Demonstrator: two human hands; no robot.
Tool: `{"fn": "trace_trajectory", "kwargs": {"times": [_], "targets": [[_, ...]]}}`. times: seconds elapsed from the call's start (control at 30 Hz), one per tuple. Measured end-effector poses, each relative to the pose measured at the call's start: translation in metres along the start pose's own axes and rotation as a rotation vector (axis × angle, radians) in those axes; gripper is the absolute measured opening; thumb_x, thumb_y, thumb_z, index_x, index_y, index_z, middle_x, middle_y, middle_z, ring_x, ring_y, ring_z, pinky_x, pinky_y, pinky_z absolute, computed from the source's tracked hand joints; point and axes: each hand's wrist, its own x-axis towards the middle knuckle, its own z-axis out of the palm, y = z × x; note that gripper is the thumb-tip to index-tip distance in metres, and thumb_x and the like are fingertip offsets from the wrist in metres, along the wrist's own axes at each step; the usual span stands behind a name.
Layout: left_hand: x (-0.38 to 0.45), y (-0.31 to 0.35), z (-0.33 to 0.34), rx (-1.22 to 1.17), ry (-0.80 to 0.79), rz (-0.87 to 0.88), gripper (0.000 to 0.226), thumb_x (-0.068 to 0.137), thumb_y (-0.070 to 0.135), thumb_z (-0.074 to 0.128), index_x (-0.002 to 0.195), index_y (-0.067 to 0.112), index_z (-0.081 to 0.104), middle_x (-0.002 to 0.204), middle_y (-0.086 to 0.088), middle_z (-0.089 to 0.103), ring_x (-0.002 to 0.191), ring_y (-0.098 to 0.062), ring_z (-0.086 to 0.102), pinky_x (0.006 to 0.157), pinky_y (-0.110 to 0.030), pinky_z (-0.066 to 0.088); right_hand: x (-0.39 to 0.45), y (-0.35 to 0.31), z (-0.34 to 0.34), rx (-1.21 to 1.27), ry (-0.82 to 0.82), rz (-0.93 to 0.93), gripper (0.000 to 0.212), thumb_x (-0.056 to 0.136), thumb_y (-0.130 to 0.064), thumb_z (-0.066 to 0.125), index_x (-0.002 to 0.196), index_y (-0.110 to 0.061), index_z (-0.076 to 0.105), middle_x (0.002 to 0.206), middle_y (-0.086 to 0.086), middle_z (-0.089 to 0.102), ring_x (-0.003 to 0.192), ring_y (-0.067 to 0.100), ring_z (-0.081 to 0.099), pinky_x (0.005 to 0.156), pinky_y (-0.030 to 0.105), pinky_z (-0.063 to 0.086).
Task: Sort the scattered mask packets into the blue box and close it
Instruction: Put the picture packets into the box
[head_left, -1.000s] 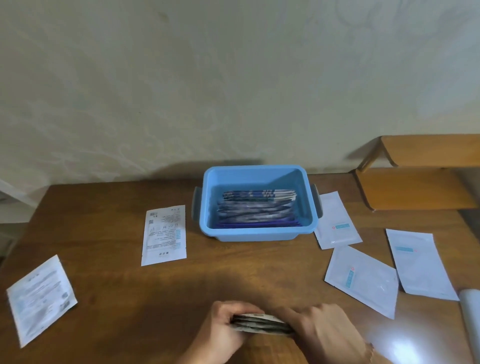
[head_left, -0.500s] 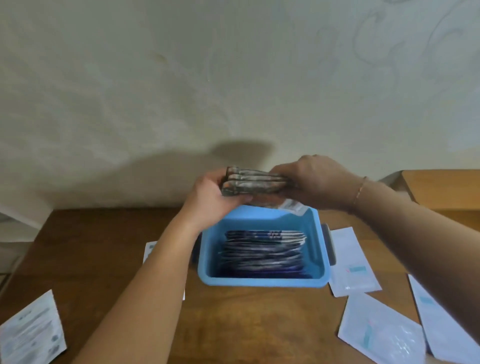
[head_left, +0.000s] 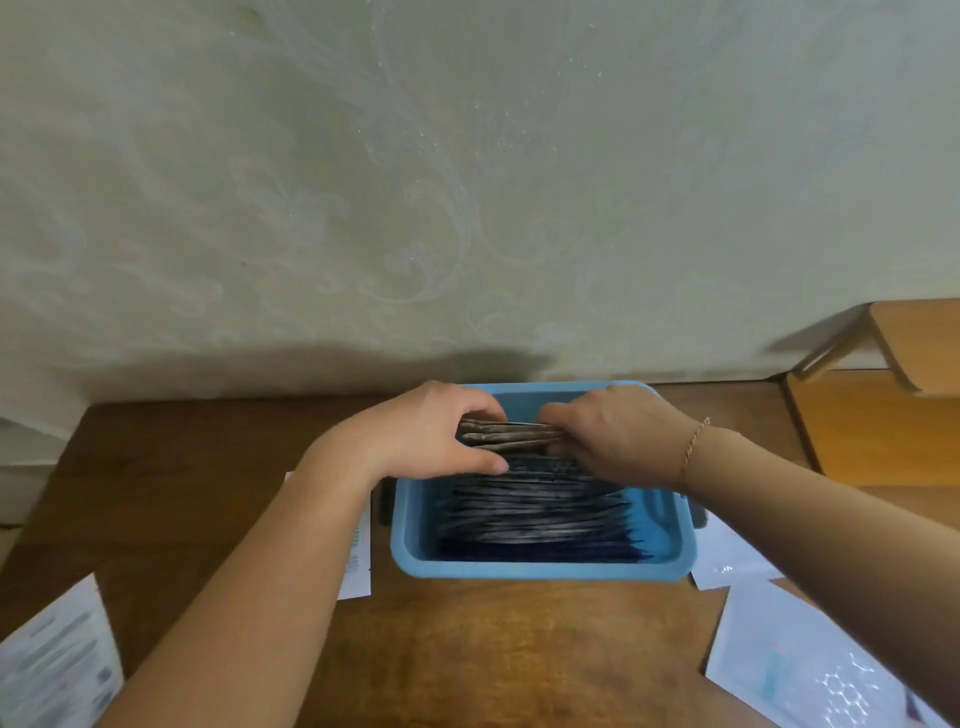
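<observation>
While both hands reach over the blue box (head_left: 540, 569), the left hand (head_left: 431, 431) and right hand (head_left: 623, 436) each clamp curled fingers on one end of a small stack of packets (head_left: 506, 434), held at the box's far end above the row already inside. Loose white packets lie on the desk (head_left: 519, 649) (one far left (head_left: 57, 660), one under the left forearm (head_left: 358, 561), others right of the box (head_left: 795, 670)).

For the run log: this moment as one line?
both hands: left hand, right hand grip packet stack | lowering into blue box | loose packets outside
</observation>
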Motion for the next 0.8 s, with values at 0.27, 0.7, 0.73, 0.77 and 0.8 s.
{"fn": "trace_trajectory", "kwargs": {"times": [0.27, 0.7, 0.73, 0.77, 0.8], "targets": [[0.022, 0.019, 0.010, 0.281, -0.234, -0.069, 0.073, 0.069, 0.074, 0.069, 0.125, 0.029, 0.052, 0.116, 0.008, 0.063, 0.104, -0.015, 0.061, 0.088, -0.035, 0.051, 0.002, -0.012, 0.003, 0.213, -0.105, 0.070, 0.061, 0.088, -0.072, 0.025, 0.127, -0.031, 0.048, 0.107, 0.002, 0.065, 0.096, 0.024, 0.061, 0.077, 0.037, 0.043], [0.037, 0.007, 0.008, 0.152, -0.375, -0.052, 0.086, 0.052, 0.069, 0.083, 0.128, 0.046, 0.050, 0.119, 0.022, 0.063, 0.110, -0.006, 0.060, 0.101, -0.037, 0.047, -0.010, -0.008, 0.011, 0.142, -0.049, -0.057, 0.086, 0.066, -0.092, 0.031, 0.125, -0.031, 0.045, 0.102, -0.007, 0.066, 0.088, 0.018, 0.064, 0.073, 0.034, 0.049], [0.037, 0.007, 0.009, 0.147, -0.384, -0.052, 0.085, 0.052, 0.069, 0.083, 0.127, 0.046, 0.050, 0.117, 0.023, 0.063, 0.110, -0.006, 0.060, 0.101, -0.037, 0.047, -0.010, -0.008, 0.012, 0.136, -0.024, -0.065, 0.085, 0.066, -0.092, 0.029, 0.123, -0.030, 0.046, 0.099, -0.007, 0.067, 0.085, 0.018, 0.064, 0.071, 0.034, 0.048], [0.038, 0.007, 0.009, 0.142, -0.395, -0.049, 0.083, 0.053, 0.068, 0.083, 0.126, 0.046, 0.050, 0.117, 0.023, 0.063, 0.111, -0.006, 0.059, 0.102, -0.037, 0.047, -0.010, -0.008, 0.015, 0.132, -0.012, -0.070, 0.085, 0.066, -0.092, 0.028, 0.122, -0.031, 0.047, 0.097, -0.007, 0.067, 0.083, 0.018, 0.064, 0.070, 0.033, 0.049], [0.038, 0.008, 0.009, 0.141, -0.409, -0.052, 0.082, 0.055, 0.066, 0.084, 0.127, 0.045, 0.049, 0.118, 0.023, 0.062, 0.112, -0.006, 0.059, 0.103, -0.036, 0.046, -0.009, -0.008, 0.016, 0.124, -0.011, -0.069, 0.085, 0.066, -0.093, 0.028, 0.123, -0.031, 0.047, 0.095, -0.007, 0.068, 0.082, 0.018, 0.064, 0.069, 0.033, 0.048]]}}
